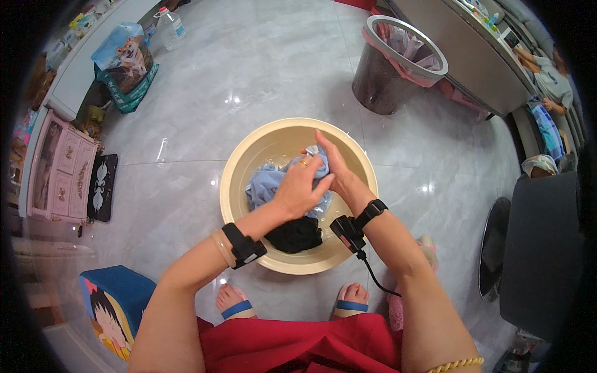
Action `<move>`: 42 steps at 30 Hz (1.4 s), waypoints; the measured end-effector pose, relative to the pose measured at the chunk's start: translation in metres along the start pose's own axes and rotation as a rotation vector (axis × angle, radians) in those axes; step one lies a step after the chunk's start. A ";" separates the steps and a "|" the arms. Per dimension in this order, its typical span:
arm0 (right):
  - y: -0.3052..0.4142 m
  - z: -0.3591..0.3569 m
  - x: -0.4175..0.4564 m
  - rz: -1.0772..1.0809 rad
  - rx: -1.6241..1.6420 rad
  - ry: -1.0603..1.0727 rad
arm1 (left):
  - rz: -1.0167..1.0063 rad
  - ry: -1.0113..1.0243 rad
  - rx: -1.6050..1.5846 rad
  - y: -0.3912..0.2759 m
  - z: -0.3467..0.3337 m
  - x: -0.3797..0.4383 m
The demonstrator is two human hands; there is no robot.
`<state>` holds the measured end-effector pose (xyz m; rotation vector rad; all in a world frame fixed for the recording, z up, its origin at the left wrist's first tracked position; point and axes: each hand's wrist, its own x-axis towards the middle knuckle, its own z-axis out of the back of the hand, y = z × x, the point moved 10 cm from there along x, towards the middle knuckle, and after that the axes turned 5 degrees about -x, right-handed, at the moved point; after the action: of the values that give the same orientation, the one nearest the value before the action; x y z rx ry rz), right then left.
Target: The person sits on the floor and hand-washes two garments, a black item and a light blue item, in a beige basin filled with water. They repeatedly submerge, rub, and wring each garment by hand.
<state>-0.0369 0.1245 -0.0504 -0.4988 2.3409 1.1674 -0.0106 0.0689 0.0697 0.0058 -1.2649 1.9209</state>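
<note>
A round cream plastic basin [228, 186] stands on the floor in front of my feet, with some water in it. Light blue wet cloth [266, 184] lies in its left and middle part, and part of it is bunched up between my hands. My left hand [301, 186], with a ring on one finger, presses on the bunched cloth from the left. On the other side my right hand [336, 163] holds the same cloth, its thumb and fingers partly hidden. A black cloth [296, 234] rests in the near part of the basin, touched by neither hand.
A lined trash bin [382, 88] stands at upper right, near a table. Left are a bag with a dog picture [128, 65], a clear plastic bottle [170, 30] and a pink cabinet [65, 172]. A blue stool [121, 284] is lower left. Another person [552, 79] is at far right.
</note>
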 end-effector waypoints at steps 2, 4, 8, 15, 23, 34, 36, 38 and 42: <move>0.012 -0.008 -0.007 0.116 -0.017 -0.011 | 0.031 0.009 0.037 -0.010 -0.003 -0.002; 0.007 -0.016 -0.014 0.113 0.021 -0.047 | 0.035 -0.020 0.065 -0.009 -0.004 -0.006; -0.005 -0.029 -0.026 0.020 0.092 -0.073 | 0.030 -0.073 0.232 -0.007 0.001 -0.011; -0.033 -0.012 -0.012 -0.022 0.033 0.003 | -0.072 -0.089 0.373 -0.012 0.000 -0.008; -0.023 0.033 0.006 -0.028 -0.402 -0.274 | 0.330 0.038 0.393 0.076 0.015 -0.005; 0.004 -0.005 -0.018 0.137 -2.018 -0.158 | 0.172 0.551 0.817 0.095 -0.011 -0.031; -0.021 -0.003 -0.005 0.032 -2.001 -0.088 | 0.216 0.662 0.861 0.114 -0.026 -0.049; -0.044 0.005 0.003 -0.090 -2.020 -0.029 | 0.300 0.803 0.845 0.129 -0.040 -0.059; -0.065 0.014 0.018 -0.175 -2.027 0.003 | 0.338 0.950 0.885 0.148 -0.058 -0.071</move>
<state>-0.0150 0.0969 -0.1091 -1.1287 0.2354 2.9214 -0.0326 0.0451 -0.1012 -0.6138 0.2479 2.1747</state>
